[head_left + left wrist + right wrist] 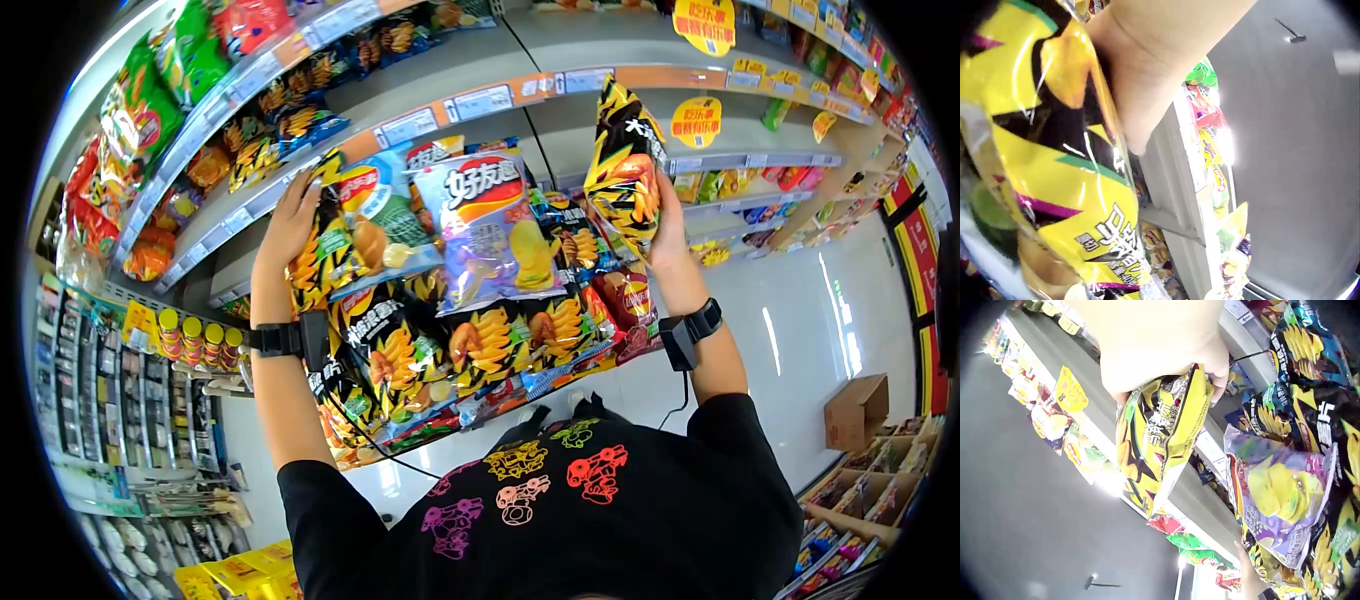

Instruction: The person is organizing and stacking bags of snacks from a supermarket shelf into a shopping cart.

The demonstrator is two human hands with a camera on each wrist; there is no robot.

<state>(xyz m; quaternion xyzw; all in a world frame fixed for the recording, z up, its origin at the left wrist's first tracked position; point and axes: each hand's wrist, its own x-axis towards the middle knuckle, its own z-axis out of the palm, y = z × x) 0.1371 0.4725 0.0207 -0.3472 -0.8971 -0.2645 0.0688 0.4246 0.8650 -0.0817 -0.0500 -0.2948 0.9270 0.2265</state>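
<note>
My right hand (671,222) grips a black-and-yellow bag of potato chips (625,165) from its side, raised in front of the shelf. Fingers show on both sides of that bag (1159,434) in the right wrist view. My left hand (288,222) rests with extended fingers along another black-and-yellow chip bag (322,245), at the left end of a heap of bags. The left wrist view shows this bag (1054,125) covering part of the hand. On top of the heap lie a purple chip bag (487,235) and a light-blue one (382,215).
Curved grey shelves (440,110) with orange price strips run behind the heap. Green chip bags (150,90) hang at the upper left, above several canisters (190,340). A cardboard box (856,412) stands on the shiny floor (790,310) at right.
</note>
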